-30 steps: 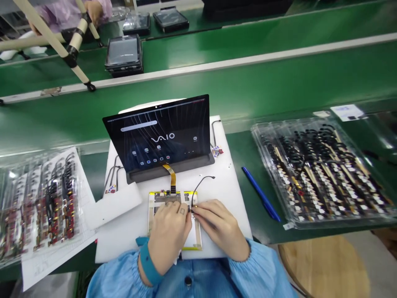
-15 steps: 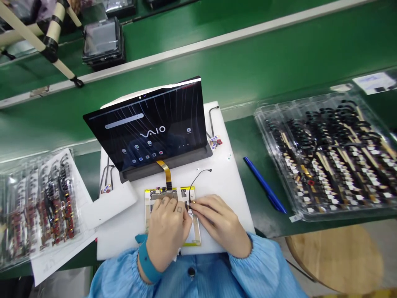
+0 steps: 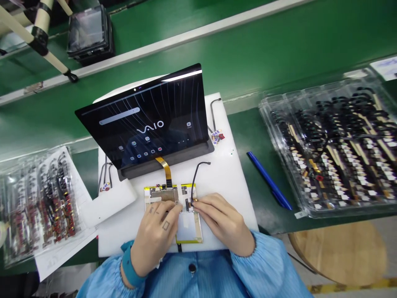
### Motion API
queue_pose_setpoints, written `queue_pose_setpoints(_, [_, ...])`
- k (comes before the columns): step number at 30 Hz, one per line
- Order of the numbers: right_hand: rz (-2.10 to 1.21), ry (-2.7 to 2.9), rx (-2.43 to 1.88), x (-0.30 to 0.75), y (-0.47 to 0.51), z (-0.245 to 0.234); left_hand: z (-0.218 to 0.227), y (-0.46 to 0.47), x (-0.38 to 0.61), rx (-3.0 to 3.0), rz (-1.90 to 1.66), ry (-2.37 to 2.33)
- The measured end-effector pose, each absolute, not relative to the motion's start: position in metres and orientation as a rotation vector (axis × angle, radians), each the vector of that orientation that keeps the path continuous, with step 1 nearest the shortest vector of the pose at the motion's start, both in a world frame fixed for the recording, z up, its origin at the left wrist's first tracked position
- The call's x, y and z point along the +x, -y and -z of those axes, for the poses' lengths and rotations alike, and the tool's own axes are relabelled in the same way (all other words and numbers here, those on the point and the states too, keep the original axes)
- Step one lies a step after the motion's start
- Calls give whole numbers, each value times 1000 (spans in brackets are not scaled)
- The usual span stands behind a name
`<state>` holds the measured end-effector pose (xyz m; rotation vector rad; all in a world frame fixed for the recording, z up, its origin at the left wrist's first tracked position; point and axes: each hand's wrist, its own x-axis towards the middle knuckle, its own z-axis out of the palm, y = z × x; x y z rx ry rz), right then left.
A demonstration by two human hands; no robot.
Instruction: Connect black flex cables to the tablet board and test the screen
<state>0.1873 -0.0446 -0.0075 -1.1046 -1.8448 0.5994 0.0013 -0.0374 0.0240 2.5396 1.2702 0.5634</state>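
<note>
A tablet's yellow-edged battery and circuit board (image 3: pixel 189 231) lie on the white foam pad, joined by a gold flex cable (image 3: pixel 166 169) to the lit VAIO tablet screen (image 3: pixel 149 120). My left hand (image 3: pixel 158 231) rests over the board's left part, fingers loosely bent and slightly apart, with nothing visible in them. My right hand (image 3: pixel 226 225) pinches the lower end of a thin black cable (image 3: pixel 194 178) at the board's right side. That cable's free end curves up over the foam. My fingertips partly hide its lower end.
Foam pad (image 3: pixel 226 165) under the work; white foam block (image 3: pixel 111 203) at left. A blue pen (image 3: pixel 269 181) lies right of the pad. Clear trays of cabled parts stand at right (image 3: pixel 297 213) and left (image 3: pixel 9 260). Black boxes (image 3: pixel 89 35) sit on the upper ledge.
My left hand has drawn back left and down, uncovering the middle of the board. My right hand keeps its pinch, and the black cable stands straighter. The view has shifted slightly.
</note>
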Motion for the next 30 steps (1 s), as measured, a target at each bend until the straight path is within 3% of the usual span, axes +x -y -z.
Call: queue_pose_setpoints(30, [-581,1893,-1085,188,45,4,-27,52,4,2765,-357,-1335])
